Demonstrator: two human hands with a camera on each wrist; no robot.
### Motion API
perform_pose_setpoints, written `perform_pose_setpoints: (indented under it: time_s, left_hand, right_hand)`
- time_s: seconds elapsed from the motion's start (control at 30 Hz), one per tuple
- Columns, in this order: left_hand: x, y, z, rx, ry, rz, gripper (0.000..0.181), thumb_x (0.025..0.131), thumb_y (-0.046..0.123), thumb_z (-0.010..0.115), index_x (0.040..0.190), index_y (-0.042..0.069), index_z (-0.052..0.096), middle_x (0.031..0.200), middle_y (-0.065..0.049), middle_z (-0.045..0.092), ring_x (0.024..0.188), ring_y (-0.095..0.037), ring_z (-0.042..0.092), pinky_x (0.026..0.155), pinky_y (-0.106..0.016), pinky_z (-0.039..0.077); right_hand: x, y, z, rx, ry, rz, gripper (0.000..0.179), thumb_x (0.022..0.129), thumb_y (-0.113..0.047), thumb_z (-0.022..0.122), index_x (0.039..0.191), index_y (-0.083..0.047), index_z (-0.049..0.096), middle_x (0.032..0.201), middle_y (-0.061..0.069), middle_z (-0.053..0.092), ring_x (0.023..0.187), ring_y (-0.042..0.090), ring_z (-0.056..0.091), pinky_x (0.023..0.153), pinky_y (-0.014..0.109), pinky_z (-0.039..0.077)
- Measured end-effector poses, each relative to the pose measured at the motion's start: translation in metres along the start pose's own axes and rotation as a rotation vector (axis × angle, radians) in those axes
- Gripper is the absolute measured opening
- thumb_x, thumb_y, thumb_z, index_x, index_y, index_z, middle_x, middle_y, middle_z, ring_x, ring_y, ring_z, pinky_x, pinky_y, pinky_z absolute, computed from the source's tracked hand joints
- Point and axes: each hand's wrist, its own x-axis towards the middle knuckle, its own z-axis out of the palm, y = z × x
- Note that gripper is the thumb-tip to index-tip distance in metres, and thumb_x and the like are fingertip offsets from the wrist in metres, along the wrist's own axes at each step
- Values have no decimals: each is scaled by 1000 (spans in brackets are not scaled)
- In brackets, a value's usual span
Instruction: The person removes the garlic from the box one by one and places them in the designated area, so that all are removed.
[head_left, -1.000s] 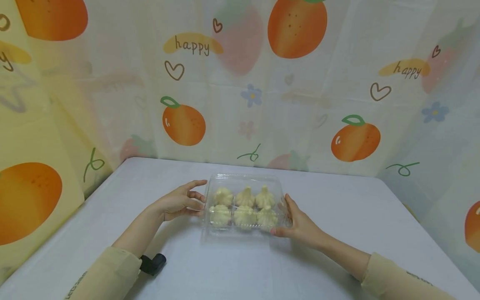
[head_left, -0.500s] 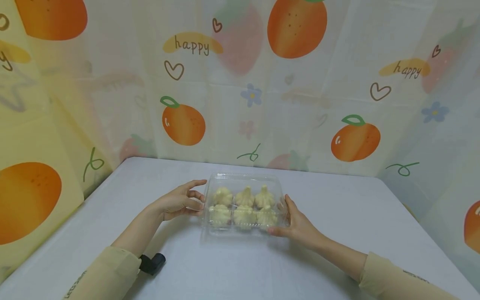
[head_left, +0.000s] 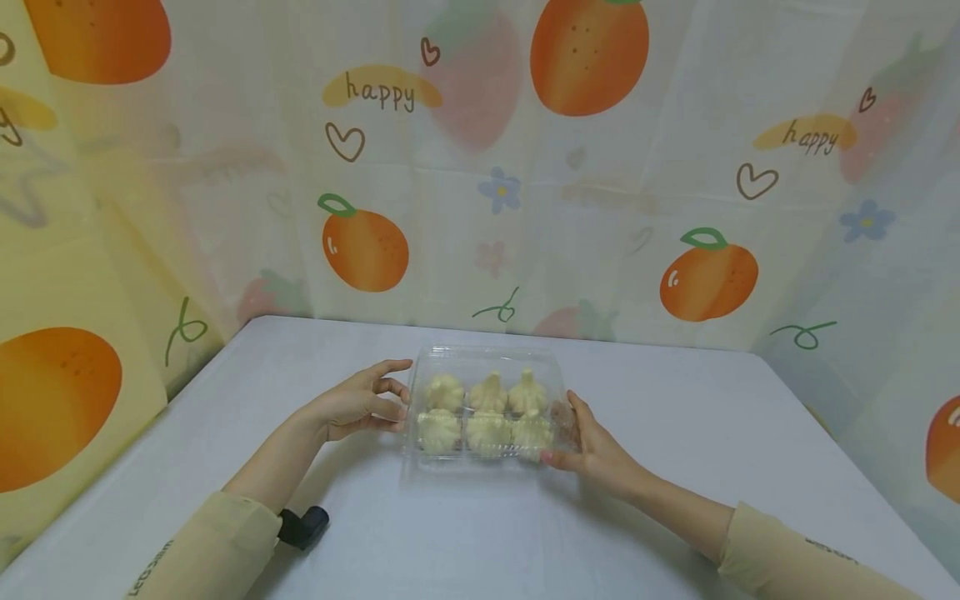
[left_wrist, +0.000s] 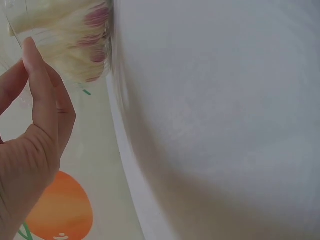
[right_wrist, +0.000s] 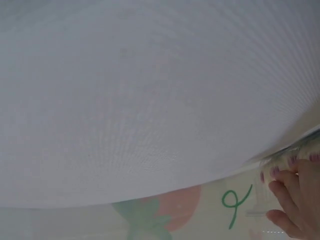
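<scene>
A clear plastic box rests on the white table with its lid down. Inside it, several pale garlic bulbs stand in two rows. Their purple-streaked undersides show in the left wrist view, where the garlic is seen through the plastic. My left hand holds the box's left edge, index finger stretched toward the back corner. On the opposite side my right hand grips the box, thumb at the front corner and fingers along the side. Some right fingertips are hidden behind the plastic in the head view.
The white-covered table runs back to a hanging cloth printed with oranges. A black device is at my left wrist. Beige sleeves cover both forearms.
Almost nothing differs. The right thumb shifts slightly along the box's front corner, and the head view drifts a little. The box and left hand stay in place.
</scene>
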Motion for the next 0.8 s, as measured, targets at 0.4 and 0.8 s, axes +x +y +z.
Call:
perform_pose_setpoints:
  time_s: [0.4,0.8]
  left_hand:
    - [0,0,2,3,12,3,93,86,-3,66,159,15,12,106,-4,51,82,-12,59,76,-23,61]
    - [0,1,2,24,11,2,92,86,-3,66,159,12,12,108,-5,51,82,-13,58,75,-22,61]
  right_hand:
    - [-1,2,2,60,-29,-22,110,92,-29,69,155,-3,-17,166,21,10,151,46,17,123,64,20]
    - [-2,2,-1,72,-53,-40,102,95,-26,62,155,-2,-16,166,24,7,152,46,10,123,64,19]
